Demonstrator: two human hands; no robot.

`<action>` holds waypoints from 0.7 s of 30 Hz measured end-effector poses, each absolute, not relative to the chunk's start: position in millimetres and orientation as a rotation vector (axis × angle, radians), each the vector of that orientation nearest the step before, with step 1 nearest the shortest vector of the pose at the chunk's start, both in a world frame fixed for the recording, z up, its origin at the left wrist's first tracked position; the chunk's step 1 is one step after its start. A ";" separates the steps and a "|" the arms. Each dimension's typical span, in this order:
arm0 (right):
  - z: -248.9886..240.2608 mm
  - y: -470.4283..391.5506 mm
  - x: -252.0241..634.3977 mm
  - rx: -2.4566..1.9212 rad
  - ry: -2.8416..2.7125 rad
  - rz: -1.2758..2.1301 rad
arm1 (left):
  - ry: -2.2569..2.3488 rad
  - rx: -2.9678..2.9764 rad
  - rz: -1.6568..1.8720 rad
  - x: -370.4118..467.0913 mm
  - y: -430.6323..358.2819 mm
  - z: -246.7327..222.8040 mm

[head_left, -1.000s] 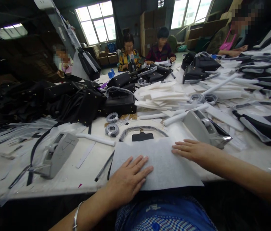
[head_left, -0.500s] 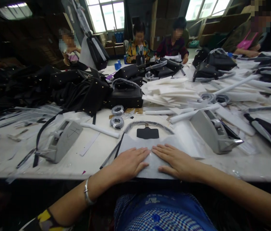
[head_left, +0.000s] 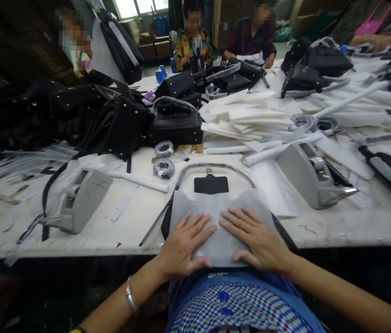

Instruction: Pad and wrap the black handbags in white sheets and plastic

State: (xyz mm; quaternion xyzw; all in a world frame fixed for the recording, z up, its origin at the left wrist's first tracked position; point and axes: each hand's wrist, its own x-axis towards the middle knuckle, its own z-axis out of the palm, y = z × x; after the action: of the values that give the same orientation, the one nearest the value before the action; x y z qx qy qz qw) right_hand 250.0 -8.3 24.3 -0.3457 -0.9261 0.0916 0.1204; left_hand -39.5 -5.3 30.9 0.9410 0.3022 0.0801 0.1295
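Pressing with left hand (head_left: 184,247) and right hand (head_left: 259,240) on the pale sheet (head_left: 218,206), fingers straight, fanned wide and gripping nothing. Compared with half a second earlier: fingers more widely separated. Compared with one second earlier: sheet turned straighter, right hand shifted inward from its far right corner. Located between two grey tape dispensers (head_left: 86,203), over black material (head_left: 167,215) at the table's (head_left: 112,240) near edge, just below the black tag (head_left: 211,184).

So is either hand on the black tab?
No, the left hand and right hand lie on the white sheet, short of the black tab.
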 end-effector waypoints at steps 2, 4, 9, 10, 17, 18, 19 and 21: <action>39.4 -3.0 251.0 -0.992 -2.704 0.334 | 0.805 2.720 0.182 -39.5 0.9 43.1; 55.0 -3.0 250.1 -0.953 -2.731 0.370 | 0.800 2.731 0.121 -38.8 2.7 53.3; 70.1 -18.0 241.9 -1.044 -2.841 0.324 | 0.914 2.762 0.035 -36.9 -5.4 61.5; 68.4 -18.5 240.7 -1.066 -2.855 0.296 | 0.933 2.767 0.030 -36.0 -5.5 61.7; 40.0 25.3 241.8 -1.032 -2.793 -0.013 | 1.133 2.903 0.100 -20.2 25.8 48.1; 35.6 30.9 242.0 -1.024 -2.768 -0.066 | 1.161 2.952 0.144 -18.3 30.0 43.2; 31.7 34.0 242.2 -1.010 -2.745 -0.107 | 1.177 3.002 0.190 -17.2 32.1 38.5; 26.0 31.5 243.2 -0.978 -2.722 -0.142 | 1.180 3.078 0.272 -17.3 28.9 31.4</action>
State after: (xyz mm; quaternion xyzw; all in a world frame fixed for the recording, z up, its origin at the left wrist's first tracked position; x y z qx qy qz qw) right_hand 243.2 31.5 26.0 -0.3352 -0.9329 -0.0487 0.1227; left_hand -17.3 28.9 31.4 0.9273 0.3556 0.0820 -0.0828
